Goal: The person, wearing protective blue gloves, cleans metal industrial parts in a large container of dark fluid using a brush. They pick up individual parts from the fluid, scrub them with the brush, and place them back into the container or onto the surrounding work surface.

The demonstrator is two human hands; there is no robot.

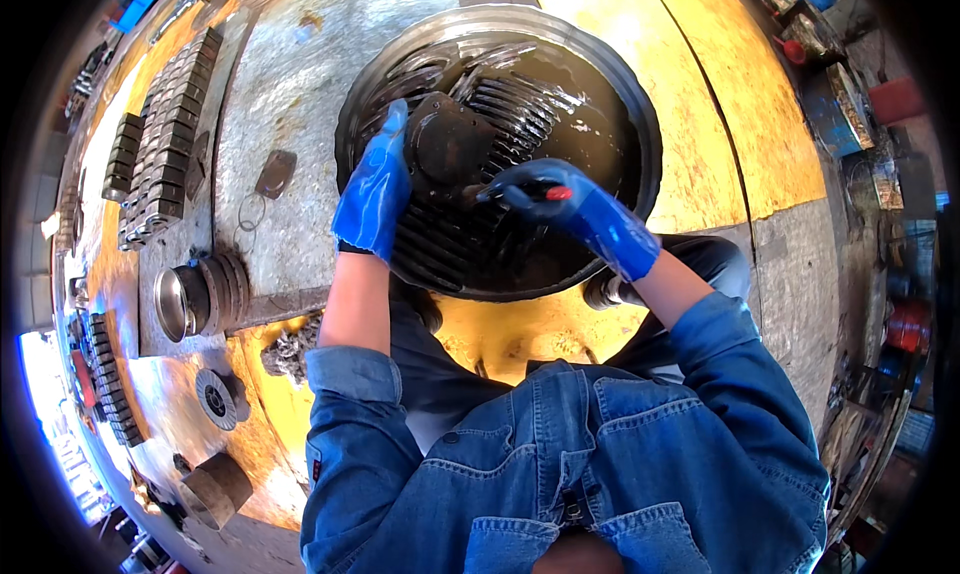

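A wide round basin (648, 144) of dark, oily liquid stands in front of me, between my legs. In its middle is a dark metal plate (446, 139) with a rounded face and small holes at its edge. My left hand (378, 186), in a blue rubber glove, grips the plate's left edge, its thumb side hidden. My blue-gloved right hand (545, 192) is closed around a small tool with a red handle (558, 193). The tool's tip, perhaps a brush, meets the plate's lower right; its exact kind is unclear. Dark ribbed parts (515, 109) lie partly in the liquid.
Rows of dark metal blocks (165, 139) stand on the left. Nearer are metal rings (195, 296), a spool-like disc (215, 399), a box-shaped metal piece (216, 490) and a grey tangle (290, 352). A small flat plate (276, 174) lies left of the basin. Clutter lines the right.
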